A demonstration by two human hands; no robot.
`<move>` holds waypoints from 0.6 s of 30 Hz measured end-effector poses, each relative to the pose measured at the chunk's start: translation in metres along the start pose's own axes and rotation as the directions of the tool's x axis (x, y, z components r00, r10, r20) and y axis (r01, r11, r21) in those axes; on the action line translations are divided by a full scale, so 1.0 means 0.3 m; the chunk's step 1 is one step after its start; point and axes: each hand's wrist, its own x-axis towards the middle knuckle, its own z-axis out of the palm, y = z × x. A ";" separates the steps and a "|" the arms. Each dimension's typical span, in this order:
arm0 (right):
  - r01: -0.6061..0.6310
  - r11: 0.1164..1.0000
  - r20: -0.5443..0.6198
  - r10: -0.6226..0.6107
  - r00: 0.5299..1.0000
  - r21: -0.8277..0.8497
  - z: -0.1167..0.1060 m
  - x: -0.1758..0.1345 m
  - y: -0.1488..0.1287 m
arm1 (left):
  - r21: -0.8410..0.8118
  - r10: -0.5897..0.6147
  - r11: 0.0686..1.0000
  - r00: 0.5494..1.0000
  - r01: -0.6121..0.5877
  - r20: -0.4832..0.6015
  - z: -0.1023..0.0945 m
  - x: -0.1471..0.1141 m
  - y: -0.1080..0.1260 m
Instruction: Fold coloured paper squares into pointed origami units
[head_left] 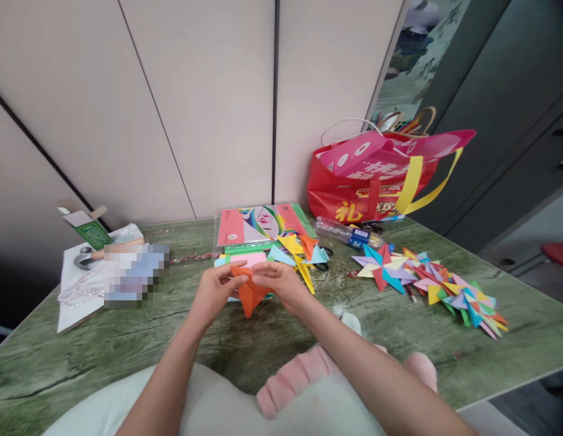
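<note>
An orange piece of folded paper (248, 298) is pinched between both hands, its pointed end hanging down over the table. My left hand (219, 289) grips its left side with thumb and fingers, and my right hand (278, 280) grips the right side. The thumbs nearly meet at the top of the fold. Just behind the hands lie sheets of coloured paper (245, 259), partly hidden by them. Folded paper pieces (288, 244) in yellow, orange and light blue lie beside the right hand, with dark scissors handles (325, 259) partly under them.
Finished multicoloured paper stars (382, 266) overlap at the right. A plastic bottle (349, 233) lies in front of a red gift bag (376, 181). A packet of coloured paper (266, 224) rests against the wall. At the left are a white box (77, 303) and a green carton (91, 233).
</note>
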 end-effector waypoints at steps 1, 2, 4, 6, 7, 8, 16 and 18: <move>0.044 0.998 -0.010 -0.045 0.999 -0.034 -0.001 0.001 -0.001 | -0.014 -0.019 1.000 1.000 0.019 0.006 0.003 -0.001 0.002; 0.096 0.992 -0.021 -0.098 0.995 -0.082 -0.001 0.000 -0.002 | -0.029 -0.037 0.999 0.999 0.037 0.008 0.006 -0.002 0.003; 0.211 0.953 -0.030 -0.223 0.974 -0.219 0.001 -0.003 -0.005 | -0.046 -0.055 0.997 0.998 0.055 0.006 0.012 -0.003 0.002; 0.332 0.856 -0.015 -0.367 0.930 -0.396 0.004 -0.010 -0.010 | -0.048 -0.050 0.998 0.999 0.050 0.004 0.016 -0.002 -0.002; 0.382 0.788 0.005 -0.434 0.901 -0.482 0.006 -0.015 -0.013 | -0.048 -0.046 0.998 0.999 0.046 0.003 0.017 -0.001 -0.004; 0.421 0.714 0.030 -0.490 0.871 -0.559 0.008 -0.019 -0.015 | -0.048 -0.045 0.998 0.999 0.045 0.002 0.017 0.001 -0.006; 0.486 0.519 0.129 -0.579 0.805 -0.703 0.018 -0.033 -0.015 | -0.020 -0.006 1.000 1.000 0.006 -0.024 0.013 0.002 -0.007; 0.475 0.537 0.128 -0.559 0.819 -0.697 0.019 -0.031 -0.011 | 0.005 0.032 0.999 0.999 -0.032 -0.012 0.013 -0.002 -0.004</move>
